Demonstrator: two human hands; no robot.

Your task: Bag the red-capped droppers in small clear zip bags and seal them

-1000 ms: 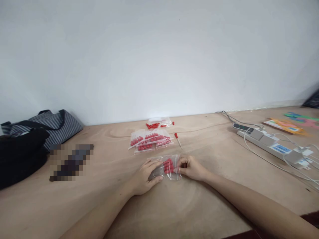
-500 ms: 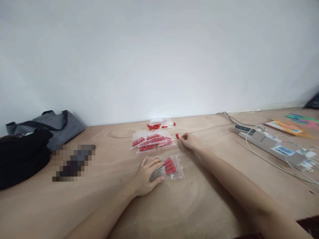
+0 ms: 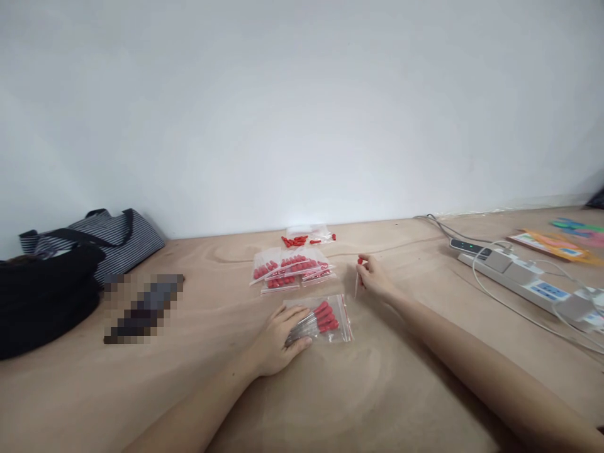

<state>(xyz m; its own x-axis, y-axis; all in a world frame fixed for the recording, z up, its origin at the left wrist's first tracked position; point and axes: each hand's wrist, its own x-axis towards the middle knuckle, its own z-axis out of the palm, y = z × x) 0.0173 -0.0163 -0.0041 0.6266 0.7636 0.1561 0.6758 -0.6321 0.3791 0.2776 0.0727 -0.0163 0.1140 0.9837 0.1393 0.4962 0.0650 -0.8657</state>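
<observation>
- The left hand [image 3: 278, 336] is lying flat on the wooden bench [image 3: 377, 390], fingers spread and pressing down on the near end of a clear zip bag [image 3: 321, 319]. So this grip is open, just pinning the bag rather than wrapping around it.
- That bag is sitting right under the left fingertips and stretching off to their right. It's holding a bunch of thin droppers, red bulbs bunched at the end away from the hand.
- The right hand [image 3: 375, 280] is hovering a bit beyond and to the right of the bag, with its grip pinched shut on a single dropper [image 3: 357, 277]. The red bulb is poking up above the fingers and the clear stem is hanging down on the left side of the hand.
- Just past the left hand, farther out on the bench, a small pile of filled bags [image 3: 290, 269] is sitting, all showing red bulbs inside.
- Beyond that pile, close to the wall, some loose red caps [image 3: 297, 240] are lying on another bit of clear plastic.
- Well off to the right of the right hand, a white power strip [image 3: 519, 277] with cables is running along the bench.
- Way out to the left of the left hand, a striped bag [image 3: 104, 239] is leaning on something black.
</observation>
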